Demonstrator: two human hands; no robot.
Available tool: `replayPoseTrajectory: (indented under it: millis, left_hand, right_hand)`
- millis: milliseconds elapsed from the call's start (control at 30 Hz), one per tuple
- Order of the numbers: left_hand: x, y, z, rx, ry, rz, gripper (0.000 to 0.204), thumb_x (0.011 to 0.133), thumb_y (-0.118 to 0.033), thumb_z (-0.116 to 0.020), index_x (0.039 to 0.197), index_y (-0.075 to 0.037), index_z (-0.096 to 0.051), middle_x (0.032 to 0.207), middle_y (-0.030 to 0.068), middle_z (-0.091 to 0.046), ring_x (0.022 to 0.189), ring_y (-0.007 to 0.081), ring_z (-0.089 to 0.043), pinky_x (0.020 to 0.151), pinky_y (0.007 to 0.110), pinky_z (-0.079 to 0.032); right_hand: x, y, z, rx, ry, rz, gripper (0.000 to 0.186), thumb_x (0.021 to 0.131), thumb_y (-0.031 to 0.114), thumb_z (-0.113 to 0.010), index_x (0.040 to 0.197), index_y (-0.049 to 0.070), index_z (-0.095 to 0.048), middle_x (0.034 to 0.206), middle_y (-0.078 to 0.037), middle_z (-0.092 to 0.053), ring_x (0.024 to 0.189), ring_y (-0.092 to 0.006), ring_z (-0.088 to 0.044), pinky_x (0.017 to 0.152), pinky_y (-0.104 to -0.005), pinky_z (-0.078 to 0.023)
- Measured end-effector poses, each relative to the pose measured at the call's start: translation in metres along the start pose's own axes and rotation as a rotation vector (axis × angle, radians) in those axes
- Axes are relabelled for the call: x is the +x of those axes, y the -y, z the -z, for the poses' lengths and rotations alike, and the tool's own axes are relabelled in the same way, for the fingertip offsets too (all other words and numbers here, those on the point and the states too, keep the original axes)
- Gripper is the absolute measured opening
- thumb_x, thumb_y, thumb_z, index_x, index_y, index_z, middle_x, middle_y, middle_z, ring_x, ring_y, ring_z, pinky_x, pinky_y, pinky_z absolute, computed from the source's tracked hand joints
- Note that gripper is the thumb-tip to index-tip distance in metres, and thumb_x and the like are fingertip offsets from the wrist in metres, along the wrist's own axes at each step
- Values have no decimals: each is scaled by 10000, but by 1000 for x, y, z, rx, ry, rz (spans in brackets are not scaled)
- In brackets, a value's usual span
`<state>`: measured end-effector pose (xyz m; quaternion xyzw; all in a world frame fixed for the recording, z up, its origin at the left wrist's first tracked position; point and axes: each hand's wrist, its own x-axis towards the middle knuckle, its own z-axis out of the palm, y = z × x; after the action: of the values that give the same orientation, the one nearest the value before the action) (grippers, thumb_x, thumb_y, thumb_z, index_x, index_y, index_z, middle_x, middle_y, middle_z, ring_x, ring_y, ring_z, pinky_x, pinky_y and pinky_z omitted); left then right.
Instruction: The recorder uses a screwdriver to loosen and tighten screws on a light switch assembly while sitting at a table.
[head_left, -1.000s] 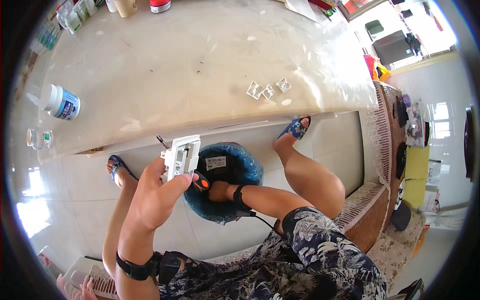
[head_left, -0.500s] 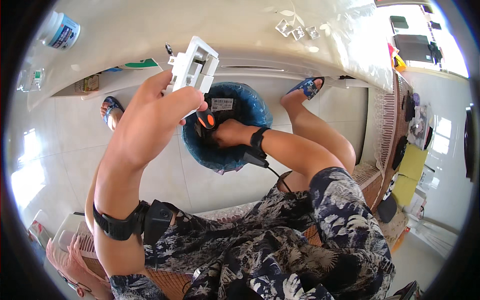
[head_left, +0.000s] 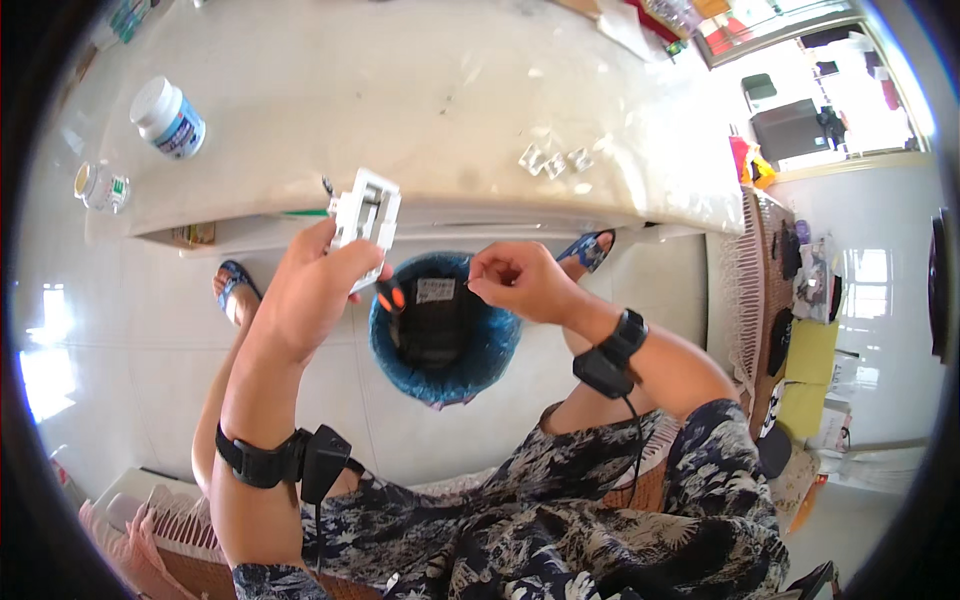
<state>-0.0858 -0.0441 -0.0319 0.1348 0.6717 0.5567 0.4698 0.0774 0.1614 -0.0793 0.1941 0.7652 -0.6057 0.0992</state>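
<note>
My left hand (head_left: 318,280) is closed around a white plastic frame (head_left: 366,212) with rectangular openings, held up in front of the table edge. The same hand also grips a screwdriver; its black and orange handle (head_left: 391,296) sticks out below, over the bin's left rim. My right hand (head_left: 524,282) is above the right side of the bin, thumb and fingertips pinched together. A tiny dark bit may be between them, too small to name. Below both hands stands a bin lined with a blue plastic bag (head_left: 400,370), with dark contents and a white label (head_left: 435,290) inside.
On the pale table (head_left: 300,110) stand a white bottle (head_left: 168,118) and a clear jar (head_left: 102,187) at left. Several small clear pieces (head_left: 555,161) lie at right. A drawer front (head_left: 500,215) runs under the table edge. My slippered feet flank the bin.
My right hand has come up out of the bin and moved right, now pinched above it. My left hand still holds the frame and screwdriver. The view has shifted to show more table.
</note>
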Motion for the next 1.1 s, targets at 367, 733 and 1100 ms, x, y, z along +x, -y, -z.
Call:
replayPoseTrajectory:
  millis: [367, 733, 1100]
  left_hand:
    - [0, -3, -12, -59, -79, 48, 371, 703, -257, -587, 927, 40, -584, 782, 73, -624, 689, 126, -491, 622, 260, -393]
    - [2, 4, -11, -19, -60, 37, 382, 720, -241, -598, 973, 45, -582, 799, 76, -637, 697, 128, -529, 625, 254, -423]
    - [-1, 9, -14, -73, 5, 70, 430, 756, -202, -590, 1085, 70, -547, 890, 122, -659, 784, 168, -599, 656, 273, -446]
  right_hand:
    - [-17, 47, 31, -937, -472, 1386, 208, 778, 110, -730, 929, 68, -595, 556, 40, -496, 437, -97, -411, 429, -230, -263]
    - [55, 27, 43, -438, -556, 421, 154, 816, 113, -660, 895, -4, -599, 575, -15, -546, 492, -107, -470, 473, -252, -364]
    - [25, 17, 19, -82, -402, 56, 211, 889, 157, -616, 1033, 3, -602, 761, -37, -633, 643, -67, -512, 563, -237, -408]
